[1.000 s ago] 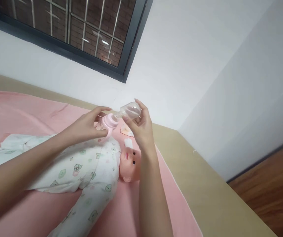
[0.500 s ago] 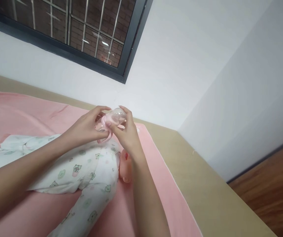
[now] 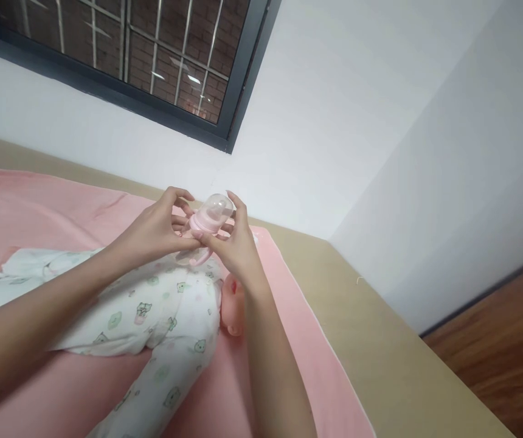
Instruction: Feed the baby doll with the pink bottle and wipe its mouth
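Observation:
Both my hands hold a small pink baby bottle (image 3: 203, 226) above a doll. My left hand (image 3: 154, 230) grips its pink body and handles, fingers curled round it. My right hand (image 3: 234, 243) pinches the clear domed cap (image 3: 217, 210), which sits on top of the bottle. Below them lies the baby doll (image 3: 152, 310) on its back, in a white sleepsuit printed with small animals. Its head (image 3: 233, 304) points right and is partly hidden behind my right forearm.
The doll lies on a pink blanket (image 3: 38, 207) spread over a tan surface (image 3: 380, 353). That surface runs along a white wall with a dark-framed barred window (image 3: 129, 55). Wooden floor (image 3: 508, 353) shows at the lower right.
A second ago my right hand held the clear cap apart from the bottle, up and to the right. It has since brought the cap onto the bottle's top, and both hands have risen slightly.

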A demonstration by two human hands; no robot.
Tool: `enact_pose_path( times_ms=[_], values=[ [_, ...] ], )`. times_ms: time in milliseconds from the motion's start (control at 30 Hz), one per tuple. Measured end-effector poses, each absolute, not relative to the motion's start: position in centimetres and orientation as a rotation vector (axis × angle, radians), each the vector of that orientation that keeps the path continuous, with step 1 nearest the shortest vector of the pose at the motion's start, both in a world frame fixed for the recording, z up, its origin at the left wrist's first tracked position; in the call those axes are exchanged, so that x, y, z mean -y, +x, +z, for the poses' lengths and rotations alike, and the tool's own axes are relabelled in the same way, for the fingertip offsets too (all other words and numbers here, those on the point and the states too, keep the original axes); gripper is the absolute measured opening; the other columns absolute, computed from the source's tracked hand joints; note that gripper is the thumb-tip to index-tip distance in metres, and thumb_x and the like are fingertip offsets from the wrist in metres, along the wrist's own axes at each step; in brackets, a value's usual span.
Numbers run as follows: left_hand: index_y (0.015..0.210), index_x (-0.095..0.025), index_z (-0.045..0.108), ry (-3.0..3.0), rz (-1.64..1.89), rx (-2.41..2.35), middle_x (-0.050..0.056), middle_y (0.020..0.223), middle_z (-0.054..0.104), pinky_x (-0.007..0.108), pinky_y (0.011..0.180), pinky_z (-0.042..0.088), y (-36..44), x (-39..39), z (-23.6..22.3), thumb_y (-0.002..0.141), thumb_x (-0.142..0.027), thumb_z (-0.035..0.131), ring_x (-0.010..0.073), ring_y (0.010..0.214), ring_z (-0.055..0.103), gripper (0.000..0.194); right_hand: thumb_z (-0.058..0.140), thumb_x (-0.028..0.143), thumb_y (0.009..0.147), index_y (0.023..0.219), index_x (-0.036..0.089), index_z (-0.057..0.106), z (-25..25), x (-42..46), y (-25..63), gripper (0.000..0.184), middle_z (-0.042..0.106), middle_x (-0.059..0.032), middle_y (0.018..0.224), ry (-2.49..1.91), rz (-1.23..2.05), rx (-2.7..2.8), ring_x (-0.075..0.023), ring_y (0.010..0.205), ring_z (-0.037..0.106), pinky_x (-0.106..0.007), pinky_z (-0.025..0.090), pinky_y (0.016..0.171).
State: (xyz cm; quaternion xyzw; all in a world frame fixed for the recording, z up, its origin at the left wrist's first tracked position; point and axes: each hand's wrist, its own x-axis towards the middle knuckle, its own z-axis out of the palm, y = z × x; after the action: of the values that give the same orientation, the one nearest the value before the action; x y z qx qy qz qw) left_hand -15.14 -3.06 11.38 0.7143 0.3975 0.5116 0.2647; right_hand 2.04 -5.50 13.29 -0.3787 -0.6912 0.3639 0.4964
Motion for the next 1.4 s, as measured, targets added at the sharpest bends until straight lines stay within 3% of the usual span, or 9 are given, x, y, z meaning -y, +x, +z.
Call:
enact_pose_path(
  times_ms=[267,467,600,800,1067,1200,1300,1400],
  values=[
    [0.111,-0.026,0.040,1.852,1.349,-0.987,0.010,0.132,0.045,0.038,0.065,0.061,-14.9,3.5,11.6,0.059,-0.035,0.080,0.0276,0.087,0.068,0.067,0.080,0.041,0.064,0.144,0.036,0.023,13.9,5.3,3.0,0.098,0.041,-0.0075,0.142,-0.929,0.981,1.706,-0.0245,0.118,0.056,-0.044,0.052,0.097],
    [0.133,-0.031,0.035,1.852,1.318,-0.927,0.011,0.140,0.040,0.043,0.073,0.061,-15.0,3.6,11.6,0.059,-0.032,0.079,0.0263,0.085,0.068,0.087,0.080,0.041,0.066,0.144,0.036,0.025,14.0,5.2,3.6,0.096,0.039,-0.0064,0.145,-0.886,1.029,1.763,-0.0232,0.119,0.055,-0.044,0.050,0.100],
    [0.137,-0.031,0.033,1.812,1.328,-0.931,0.012,0.139,0.041,0.043,0.076,0.060,-15.0,3.5,11.7,0.059,-0.030,0.079,0.0281,0.091,0.067,0.091,0.080,0.041,0.065,0.145,0.036,0.022,13.9,5.3,3.4,0.099,0.034,-0.0061,0.149,-0.848,1.020,1.768,-0.0236,0.126,0.050,-0.046,0.047,0.104],
    [0.135,-0.030,0.037,1.754,1.344,-0.980,0.013,0.138,0.043,0.043,0.073,0.061,-14.9,3.5,11.9,0.057,-0.037,0.083,0.0304,0.092,0.067,0.091,0.085,0.037,0.058,0.149,0.041,0.005,13.5,5.5,2.6,0.121,0.023,-0.0092,0.154,-0.928,0.923,1.768,-0.0269,0.124,0.051,-0.048,0.055,0.091],
    [0.137,-0.028,0.038,1.778,1.250,-0.868,0.013,0.142,0.042,0.040,0.083,0.059,-15.2,3.2,11.9,0.065,-0.039,0.081,0.0298,0.105,0.064,0.085,0.080,0.035,0.062,0.149,0.042,-0.001,13.5,5.8,2.5,0.119,0.028,-0.0102,0.149,-0.940,0.876,1.750,-0.0273,0.113,0.057,-0.044,0.060,0.077],
    [0.144,-0.034,0.034,1.880,1.205,-0.883,0.009,0.150,0.036,0.041,0.095,0.053,-15.4,3.7,12.2,0.073,-0.044,0.074,0.0315,0.123,0.053,0.082,0.079,0.034,0.064,0.149,0.041,0.000,13.4,5.6,2.3,0.117,0.029,-0.0106,0.149,-0.955,0.821,1.685,-0.0276,0.117,0.055,-0.044,0.059,0.080],
    [0.146,-0.040,0.030,1.950,1.189,-0.983,0.006,0.153,0.032,0.043,0.096,0.052,-15.8,4.4,12.6,0.075,-0.050,0.072,0.0345,0.127,0.049,0.084,0.077,0.033,0.065,0.149,0.040,0.000,13.2,4.7,3.2,0.115,0.029,-0.0115,0.148,-0.983,0.744,1.632,-0.0257,0.115,0.055,-0.044,0.057,0.084],
    [0.141,-0.040,0.040,2.060,1.171,-1.053,0.003,0.149,0.039,0.041,0.092,0.054,-16.7,4.8,13.2,0.076,-0.055,0.068,0.0331,0.122,0.053,0.072,0.077,0.028,0.062,0.149,0.036,-0.002,13.0,2.9,5.8,0.118,0.032,-0.0139,0.145,-1.049,0.610,1.567,-0.0238,0.110,0.057,-0.043,0.054,0.088]
  ],
)
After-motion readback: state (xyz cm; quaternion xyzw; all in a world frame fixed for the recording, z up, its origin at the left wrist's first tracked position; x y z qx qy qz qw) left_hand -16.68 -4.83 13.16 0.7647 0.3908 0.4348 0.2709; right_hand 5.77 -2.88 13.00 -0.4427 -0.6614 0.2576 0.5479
